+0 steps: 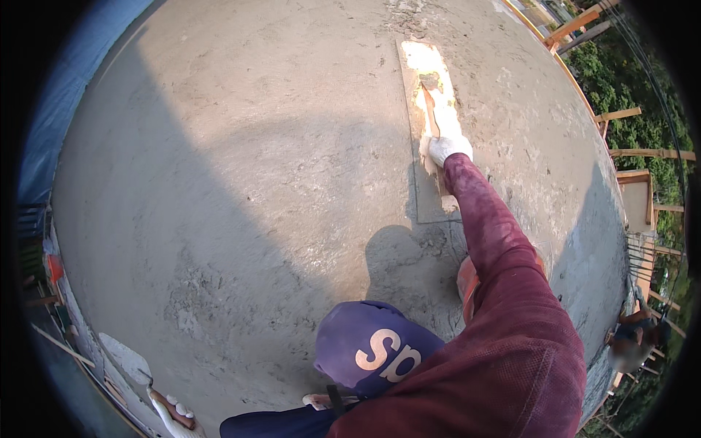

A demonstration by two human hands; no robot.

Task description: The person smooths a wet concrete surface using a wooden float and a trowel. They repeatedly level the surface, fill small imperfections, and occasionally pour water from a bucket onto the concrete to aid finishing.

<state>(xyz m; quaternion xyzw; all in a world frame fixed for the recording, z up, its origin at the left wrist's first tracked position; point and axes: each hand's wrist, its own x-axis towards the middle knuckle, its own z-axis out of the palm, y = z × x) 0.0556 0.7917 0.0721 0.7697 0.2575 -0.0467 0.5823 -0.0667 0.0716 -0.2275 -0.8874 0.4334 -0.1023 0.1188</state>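
My right hand (449, 148), in a white knitted glove with a maroon sleeve behind it, is closed round the handle of a long wooden float (442, 95). The float lies flat on wet grey concrete (241, 146), with pale splashes on its board. Down at the lower left edge, my left hand (174, 415), also white-gloved, wraps round the brown wooden handle of a pointed trowel (125, 359). Grey concrete coats the trowel's broad blade. My arm hides part of the float's near end.
Purple-blue cloth (372, 343) with pale lettering covers my bent leg. Beside my sleeve shows an orange-pink thing (468, 281), mostly hidden. Timber formwork (634, 197) and trees line the right side; another person (634, 339) is there. A blue sheet (55, 109) hangs at left.
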